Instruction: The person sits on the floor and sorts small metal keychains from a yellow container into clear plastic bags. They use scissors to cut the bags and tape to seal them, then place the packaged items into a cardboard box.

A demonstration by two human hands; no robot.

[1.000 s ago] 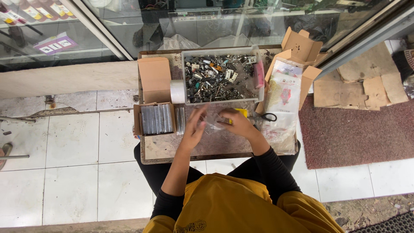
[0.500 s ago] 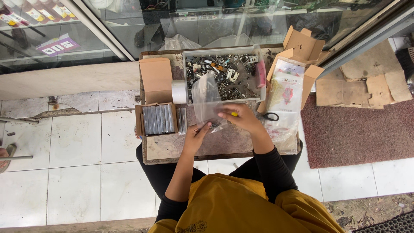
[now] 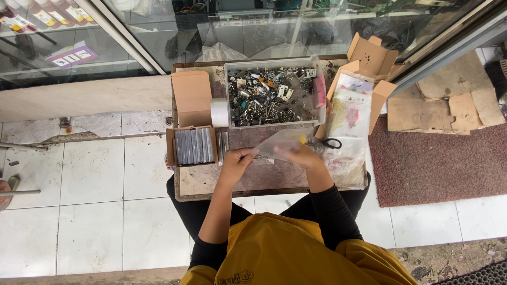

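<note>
Both my hands hold a small clear plastic bag [image 3: 282, 142] over a low brown table [image 3: 211, 182]. My left hand [image 3: 236, 159] pinches the bag's left end, where small metal parts show. The bag's right side is gripped by my right hand [image 3: 300, 154], beside something yellow. Just beyond the bag stands a clear tray [image 3: 272, 95] full of mixed metal hardware. To the left of my left hand sits an open cardboard box [image 3: 193, 146] packed with grey flat packets.
A white tape roll [image 3: 219, 112] lies next to the tray. Black-handled scissors [image 3: 330, 143] and printed plastic packets [image 3: 348, 113] lie on the right. Open cardboard boxes [image 3: 372, 58] stand at the back right. A maroon mat [image 3: 438, 163] covers the tiled floor on the right; a glass showcase [image 3: 253, 26] rises behind.
The clear bag, held upright above the table half a second ago, now lies lower and sideways between my hands. My left hand has shifted to its left end.
</note>
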